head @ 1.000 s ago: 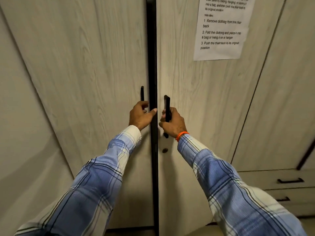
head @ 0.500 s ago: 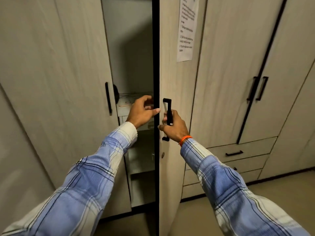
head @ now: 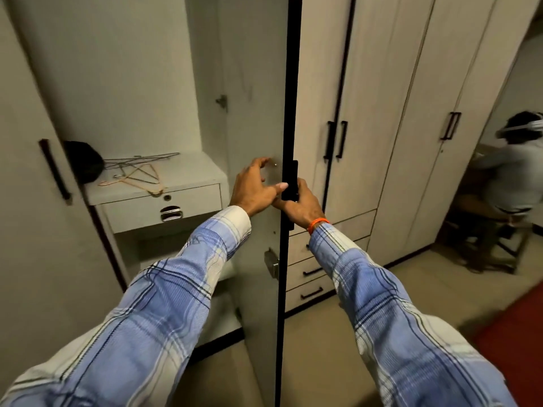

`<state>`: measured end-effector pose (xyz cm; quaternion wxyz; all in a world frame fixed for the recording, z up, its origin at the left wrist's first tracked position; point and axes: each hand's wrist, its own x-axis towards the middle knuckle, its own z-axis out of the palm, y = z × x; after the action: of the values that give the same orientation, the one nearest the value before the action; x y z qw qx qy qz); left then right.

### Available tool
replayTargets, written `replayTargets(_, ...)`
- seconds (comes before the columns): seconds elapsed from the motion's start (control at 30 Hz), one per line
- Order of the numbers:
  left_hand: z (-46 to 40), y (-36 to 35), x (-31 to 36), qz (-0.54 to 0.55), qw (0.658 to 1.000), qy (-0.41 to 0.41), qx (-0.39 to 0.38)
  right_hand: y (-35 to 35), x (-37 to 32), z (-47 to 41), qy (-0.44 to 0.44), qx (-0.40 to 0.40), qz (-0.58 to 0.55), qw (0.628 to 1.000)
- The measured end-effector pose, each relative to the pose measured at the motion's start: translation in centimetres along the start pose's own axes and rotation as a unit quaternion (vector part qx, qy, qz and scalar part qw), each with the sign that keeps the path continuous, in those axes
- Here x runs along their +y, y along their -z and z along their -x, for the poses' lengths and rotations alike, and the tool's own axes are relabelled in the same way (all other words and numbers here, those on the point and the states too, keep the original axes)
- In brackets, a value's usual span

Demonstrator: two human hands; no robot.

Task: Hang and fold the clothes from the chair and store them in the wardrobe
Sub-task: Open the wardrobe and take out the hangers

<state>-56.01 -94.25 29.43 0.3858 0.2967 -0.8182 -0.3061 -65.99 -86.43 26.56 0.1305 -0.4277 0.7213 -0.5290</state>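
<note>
The wardrobe stands open in front of me. Its right door [head: 255,83] is swung out edge-on toward me, and my right hand [head: 299,205] grips that door's black handle [head: 291,183]. My left hand [head: 255,188] hovers with spread fingers beside the door's inner face, holding nothing. The left door [head: 26,201] is swung wide to the left. Inside, several wire hangers [head: 138,173] lie on a shelf [head: 202,174] above a drawer [head: 164,208]. No clothes or chair from the task are in view.
A black object [head: 85,164] sits at the back left of the shelf. More closed wardrobe doors [head: 390,113] and low drawers [head: 311,292] stand to the right. A seated person [head: 508,177] is at the far right. A red mat [head: 517,345] lies on the floor.
Both wardrobe doors have swung from closed to wide open. My left hand let go of the left handle and now hovers free. My right hand kept its grip and pulled the right door out.
</note>
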Motion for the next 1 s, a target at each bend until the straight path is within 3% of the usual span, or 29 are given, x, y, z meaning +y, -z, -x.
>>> replayTargets(0.37, -5.3, -9.2, 3.5, -0.023, 1.000, 0.015, -0.012, 5.1, 4.5, -4.8, -0.050, 0.077, 0.057, 0.994)
replayTargets(0.63, -6.5, -10.0, 1.8, 0.005, 0.999, -0.003, -0.053, 5.0, 5.3, -5.3, -0.079, 0.155, 0.020, 0.985)
replayTargets(0.7, -6.4, -9.3, 0.8, 0.029, 0.998, 0.013, -0.057, 4.4, 5.1, -4.1, -0.038, 0.245, 0.005, 0.969)
replayTargets(0.8, -5.6, -7.7, -0.7, 0.031, 0.998, 0.033, -0.040, 3.0, 4.7, -2.0, 0.106, 0.347, 0.003, 0.932)
replayTargets(0.9, -4.5, -5.4, -3.0, 0.023, 0.998, 0.057, -0.013, 0.9, 4.0, -1.3, 0.172, 0.299, 0.010, 0.938)
replayTargets(1.0, -3.2, -1.9, -5.7, 0.013, 0.995, 0.096, 0.024, -2.7, 2.5, -1.4, 0.148, 0.157, 0.004, 0.976)
